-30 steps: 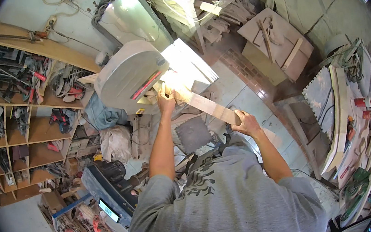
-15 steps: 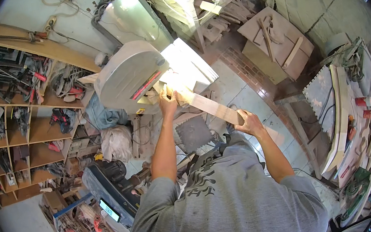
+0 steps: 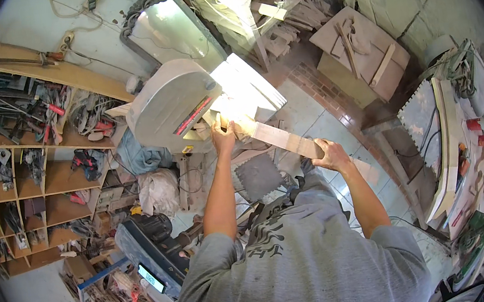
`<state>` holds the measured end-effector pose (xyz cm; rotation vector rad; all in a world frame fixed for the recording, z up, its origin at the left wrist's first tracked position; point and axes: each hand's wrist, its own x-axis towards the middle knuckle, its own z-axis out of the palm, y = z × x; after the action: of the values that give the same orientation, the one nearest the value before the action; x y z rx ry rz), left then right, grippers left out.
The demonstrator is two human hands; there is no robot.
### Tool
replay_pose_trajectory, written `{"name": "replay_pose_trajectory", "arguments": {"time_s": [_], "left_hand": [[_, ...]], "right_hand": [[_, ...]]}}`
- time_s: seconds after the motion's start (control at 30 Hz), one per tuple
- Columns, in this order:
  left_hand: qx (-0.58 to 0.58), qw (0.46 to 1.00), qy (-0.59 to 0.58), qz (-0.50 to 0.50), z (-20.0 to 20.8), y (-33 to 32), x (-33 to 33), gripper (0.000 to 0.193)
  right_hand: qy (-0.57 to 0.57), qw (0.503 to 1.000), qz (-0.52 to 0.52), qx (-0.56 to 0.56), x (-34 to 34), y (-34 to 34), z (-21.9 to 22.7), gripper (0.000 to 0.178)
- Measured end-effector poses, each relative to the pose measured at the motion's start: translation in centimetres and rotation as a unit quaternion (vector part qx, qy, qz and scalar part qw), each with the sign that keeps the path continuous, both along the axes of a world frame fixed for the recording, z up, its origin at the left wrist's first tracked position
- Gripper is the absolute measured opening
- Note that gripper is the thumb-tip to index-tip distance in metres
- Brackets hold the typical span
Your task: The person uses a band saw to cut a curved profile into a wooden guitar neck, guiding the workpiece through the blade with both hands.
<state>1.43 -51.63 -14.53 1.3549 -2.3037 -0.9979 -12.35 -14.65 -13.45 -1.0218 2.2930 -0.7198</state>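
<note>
A long pale wooden board [image 3: 284, 140] slants from the brightly lit table of a bandsaw-like machine [image 3: 169, 102] down toward my right side. My right hand [image 3: 332, 155] is wrapped round the board's near end. At the other end, close beside the machine's grey housing, my left hand [image 3: 224, 136] is closed with its fingers pressed on the wood. Glare from the lamp washes out the machine table, so the blade and the board's far end cannot be made out.
Left of me stands a wooden shelf unit [image 3: 68, 183] packed with tools. A dark motor-driven machine [image 3: 148, 244] is at my lower left. Wooden panels [image 3: 361, 55] and a scrap pile [image 3: 293, 24] lie beyond; a cluttered bench [image 3: 444, 150] is at right.
The whole view has shifted slightly with my head. Both hands keep their hold on the board, which stays in nearly the same place against the machine.
</note>
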Motion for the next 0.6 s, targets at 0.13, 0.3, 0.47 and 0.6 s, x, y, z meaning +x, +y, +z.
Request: {"name": "replay_pose_trajectory", "arguments": {"time_s": [0.13, 0.3, 0.47, 0.6], "left_hand": [[0.015, 1.0, 0.01, 0.013, -0.1, -0.2, -0.3, 0.067], [0.0, 0.999, 0.031, 0.006, 0.4, -0.1, -0.4, 0.065], [0.015, 0.998, 0.057, 0.008, 0.9, -0.3, -0.7, 0.058], [-0.004, 0.997, 0.082, 0.002, 1.2, -0.5, -0.9, 0.054]], "right_hand": [[0.003, 1.0, -0.005, -0.011, -0.4, -0.3, 0.4, 0.074], [-0.007, 1.0, -0.008, 0.004, -0.6, -0.6, 1.3, 0.073], [-0.003, 1.0, -0.004, 0.009, -0.7, -1.0, 1.2, 0.077], [-0.007, 1.0, -0.008, 0.006, -0.4, -1.3, 0.5, 0.079]]}}
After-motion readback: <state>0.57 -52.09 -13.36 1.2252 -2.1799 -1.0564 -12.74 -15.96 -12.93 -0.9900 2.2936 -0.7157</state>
